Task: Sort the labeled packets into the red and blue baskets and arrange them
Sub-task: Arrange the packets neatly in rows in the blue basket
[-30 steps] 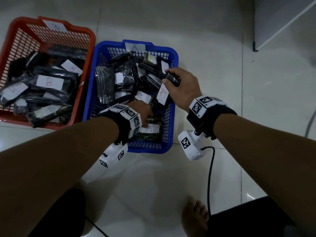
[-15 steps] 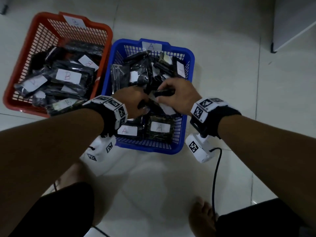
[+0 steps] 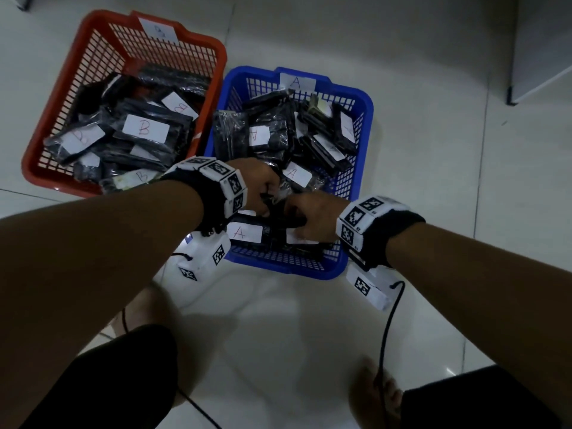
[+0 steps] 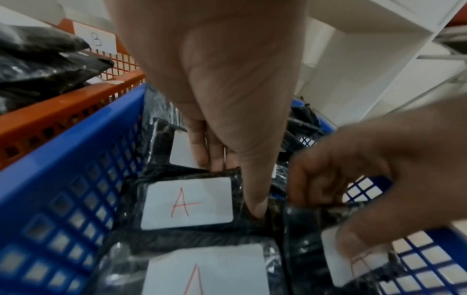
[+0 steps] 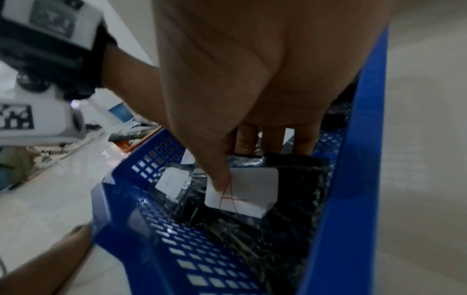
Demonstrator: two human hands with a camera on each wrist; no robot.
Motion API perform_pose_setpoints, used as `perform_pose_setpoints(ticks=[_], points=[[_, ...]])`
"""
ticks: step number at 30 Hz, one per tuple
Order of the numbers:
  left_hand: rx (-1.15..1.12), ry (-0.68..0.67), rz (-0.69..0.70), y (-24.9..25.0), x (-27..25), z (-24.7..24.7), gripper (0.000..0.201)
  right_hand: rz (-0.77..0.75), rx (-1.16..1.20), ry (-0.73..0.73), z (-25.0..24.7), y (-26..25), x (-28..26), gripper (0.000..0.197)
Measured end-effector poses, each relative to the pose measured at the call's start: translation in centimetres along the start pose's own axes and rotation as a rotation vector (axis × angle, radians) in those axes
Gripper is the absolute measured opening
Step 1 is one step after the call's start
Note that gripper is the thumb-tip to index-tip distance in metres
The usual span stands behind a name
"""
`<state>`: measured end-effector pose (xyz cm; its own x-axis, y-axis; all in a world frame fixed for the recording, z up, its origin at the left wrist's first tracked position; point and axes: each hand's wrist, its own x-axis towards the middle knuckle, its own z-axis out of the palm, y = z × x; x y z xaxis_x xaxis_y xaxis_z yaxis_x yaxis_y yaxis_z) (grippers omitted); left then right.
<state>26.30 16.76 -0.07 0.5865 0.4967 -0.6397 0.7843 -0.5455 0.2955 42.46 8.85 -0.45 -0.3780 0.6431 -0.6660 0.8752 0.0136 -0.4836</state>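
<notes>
Floor (image 3: 418, 150) borders blue basket (image 3: 368, 119).

Red basket's label (image 3: 159, 30) illegibly blurred

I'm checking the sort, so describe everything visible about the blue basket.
The blue basket is rectangular plastic with lattice walls and a solid rim, standing upright on the pale tiled floor, close beside the red basket. A white tag marked A sits on its far rim. It is crowded with black glossy packets bearing white A labels. The left hand and right hand reach into its near end and handle packets.
</notes>
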Motion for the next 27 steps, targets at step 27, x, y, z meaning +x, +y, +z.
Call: perform_pose_setpoints(ticks=[27], points=[[-0.135, 0.143, 0.020, -1.0, 0.1, 0.5, 0.024, 0.018, 0.043, 0.158, 1.7, 0.1, 0.0, 0.029]])
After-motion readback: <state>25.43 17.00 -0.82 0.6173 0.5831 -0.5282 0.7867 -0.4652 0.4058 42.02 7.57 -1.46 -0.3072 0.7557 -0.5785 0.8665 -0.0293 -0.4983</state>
